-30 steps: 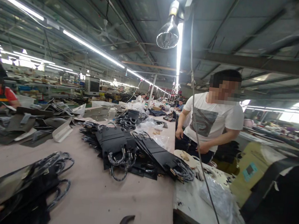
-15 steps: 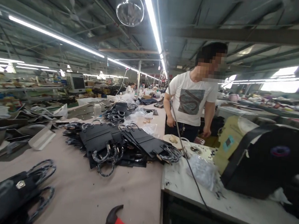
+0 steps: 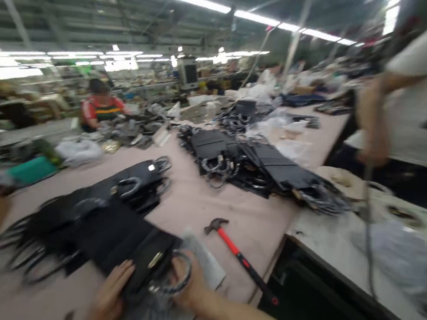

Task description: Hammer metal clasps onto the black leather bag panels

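A black bag panel point(image 3: 132, 253) with a metal clasp and a ring handle lies at the near edge of the long worktable point(image 3: 193, 208). My left hand point(image 3: 109, 296) rests on its near corner with the fingers stretched flat. My right hand point(image 3: 186, 283) grips the panel's ring handle point(image 3: 176, 287), fingers curled about it. Under the handle lies a pale grey sheet point(image 3: 207, 262). More black panels with handles point(image 3: 120, 191) are heaped just beyond. The view is blurred by motion.
A red-handled hammer point(image 3: 235, 250) lies right of my hands. Another pile of black panels point(image 3: 258, 167) sits farther along. A person in a white shirt point(image 3: 410, 113) stands at the right by a white bench point(image 3: 326, 241). A person in red point(image 3: 101, 106) sits far left.
The view has swung down and to the left. Both my hands have come into sight on the black bag panel, and the hammer now lies to their right.
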Action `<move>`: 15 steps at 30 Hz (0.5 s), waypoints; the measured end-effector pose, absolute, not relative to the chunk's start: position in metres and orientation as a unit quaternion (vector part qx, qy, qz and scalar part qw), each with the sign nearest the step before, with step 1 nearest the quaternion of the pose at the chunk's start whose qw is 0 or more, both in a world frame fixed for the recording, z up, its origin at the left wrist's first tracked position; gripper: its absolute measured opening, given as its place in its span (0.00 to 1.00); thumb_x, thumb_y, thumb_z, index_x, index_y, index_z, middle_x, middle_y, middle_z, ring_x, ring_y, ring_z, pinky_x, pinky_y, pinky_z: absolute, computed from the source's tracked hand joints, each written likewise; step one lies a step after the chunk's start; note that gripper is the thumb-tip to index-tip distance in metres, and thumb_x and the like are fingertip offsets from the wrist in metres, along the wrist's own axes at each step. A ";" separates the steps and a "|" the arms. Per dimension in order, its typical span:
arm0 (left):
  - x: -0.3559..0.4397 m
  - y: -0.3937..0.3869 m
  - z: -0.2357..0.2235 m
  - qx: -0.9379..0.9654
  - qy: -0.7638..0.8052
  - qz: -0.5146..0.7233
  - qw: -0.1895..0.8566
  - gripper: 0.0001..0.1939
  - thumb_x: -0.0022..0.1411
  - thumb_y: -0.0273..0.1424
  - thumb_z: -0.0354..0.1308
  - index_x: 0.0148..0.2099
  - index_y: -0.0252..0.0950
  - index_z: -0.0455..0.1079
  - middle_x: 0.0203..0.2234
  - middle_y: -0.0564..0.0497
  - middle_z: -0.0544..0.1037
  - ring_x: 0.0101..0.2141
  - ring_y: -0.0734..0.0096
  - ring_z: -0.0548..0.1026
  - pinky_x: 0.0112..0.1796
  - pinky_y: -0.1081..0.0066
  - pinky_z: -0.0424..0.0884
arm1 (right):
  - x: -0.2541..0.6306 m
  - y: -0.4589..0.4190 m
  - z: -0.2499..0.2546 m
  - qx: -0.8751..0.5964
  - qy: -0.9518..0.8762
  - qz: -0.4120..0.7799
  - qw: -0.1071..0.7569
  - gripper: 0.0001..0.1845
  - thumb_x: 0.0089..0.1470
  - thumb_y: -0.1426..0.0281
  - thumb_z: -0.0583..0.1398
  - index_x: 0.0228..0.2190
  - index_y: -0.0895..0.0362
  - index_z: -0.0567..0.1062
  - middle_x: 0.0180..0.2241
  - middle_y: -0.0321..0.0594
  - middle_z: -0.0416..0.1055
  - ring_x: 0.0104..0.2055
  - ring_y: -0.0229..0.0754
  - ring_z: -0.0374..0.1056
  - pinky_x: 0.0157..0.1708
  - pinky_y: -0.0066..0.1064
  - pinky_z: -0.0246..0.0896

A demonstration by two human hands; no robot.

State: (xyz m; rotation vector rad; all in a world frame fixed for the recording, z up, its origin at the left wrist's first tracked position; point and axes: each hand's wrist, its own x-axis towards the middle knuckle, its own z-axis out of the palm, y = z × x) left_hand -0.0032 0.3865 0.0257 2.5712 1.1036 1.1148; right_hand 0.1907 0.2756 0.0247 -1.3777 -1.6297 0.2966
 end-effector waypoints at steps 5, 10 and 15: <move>-0.076 0.304 0.013 0.856 0.420 0.282 0.103 0.32 0.61 0.16 0.42 0.59 0.40 0.74 0.56 0.45 0.78 0.61 0.63 0.72 0.63 0.48 0.68 | 0.198 0.279 -0.020 -0.534 -0.591 0.201 0.570 0.14 0.63 0.65 0.53 0.37 0.54 0.78 0.39 0.47 0.76 0.45 0.51 0.72 0.50 0.49 0.69; -0.069 0.286 0.008 0.819 0.498 0.251 0.134 0.33 0.59 0.15 0.44 0.61 0.39 0.74 0.61 0.43 0.74 0.67 0.59 0.64 0.67 0.42 0.58 | 0.223 0.260 -0.021 -0.515 -0.568 0.239 0.596 0.11 0.63 0.67 0.55 0.38 0.55 0.77 0.42 0.46 0.76 0.47 0.48 0.72 0.51 0.46 0.69; -0.040 0.264 0.016 0.747 0.587 0.297 0.099 0.28 0.60 0.19 0.51 0.56 0.47 0.76 0.60 0.50 0.74 0.63 0.60 0.69 0.63 0.52 0.70 | 0.225 0.210 0.006 -0.510 -0.603 0.186 0.584 0.12 0.59 0.74 0.54 0.36 0.53 0.78 0.39 0.43 0.78 0.43 0.43 0.74 0.46 0.37 0.72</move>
